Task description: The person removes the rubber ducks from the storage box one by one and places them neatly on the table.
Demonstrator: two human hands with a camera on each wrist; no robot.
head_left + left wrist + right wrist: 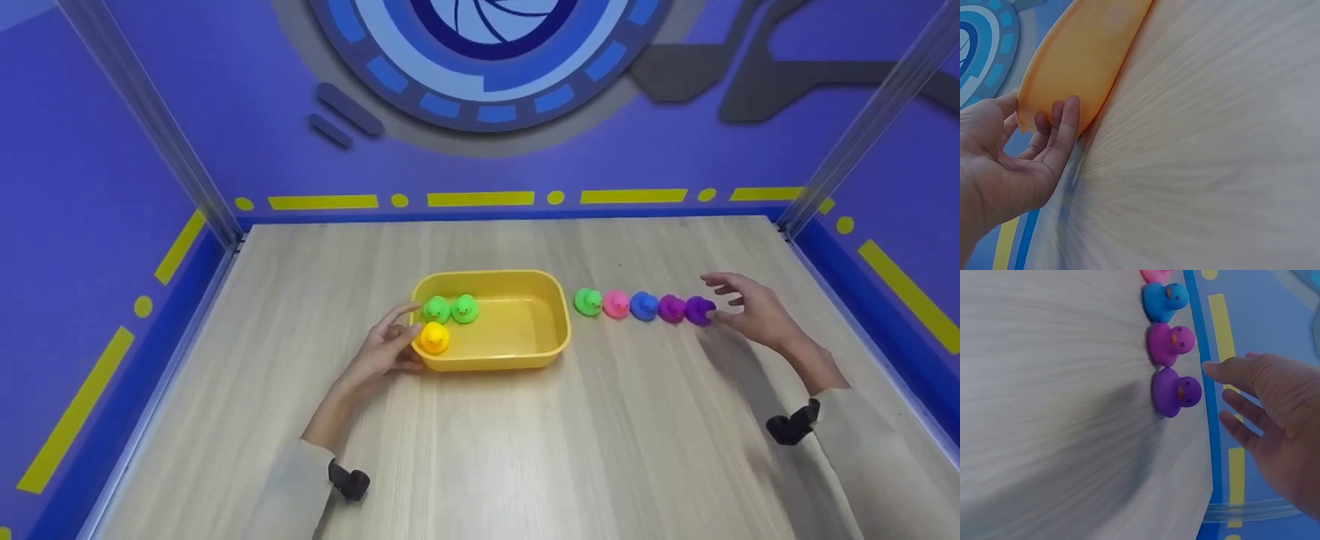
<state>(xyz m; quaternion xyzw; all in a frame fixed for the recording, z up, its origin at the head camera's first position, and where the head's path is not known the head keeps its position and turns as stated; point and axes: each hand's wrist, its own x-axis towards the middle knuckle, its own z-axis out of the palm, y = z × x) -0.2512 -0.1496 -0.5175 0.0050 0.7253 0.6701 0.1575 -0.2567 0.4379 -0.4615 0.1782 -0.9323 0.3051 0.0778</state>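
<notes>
A yellow plastic tub [525,358] stands on the table. My left hand [386,346] grips its left end, thumb at the rim and fingers against the outer wall [1067,73]. Inside, at the left, sit two green rubber ducks [464,309] and a yellow rubber duck [435,339]. To the tub's right runs a row of rubber ducks: green [588,302], pink [616,305], blue [644,306], magenta [672,308] and purple [700,310]. Over the row's right end hovers my right hand [757,311], fingers spread, beside the purple duck [1176,392] and holding nothing.
The wood-patterned table [495,450] is bounded by blue printed panels [480,169] at the back and both sides. Metal posts [862,120] rise at the back corners. A dark wrist camera [793,424] is strapped to each sleeve.
</notes>
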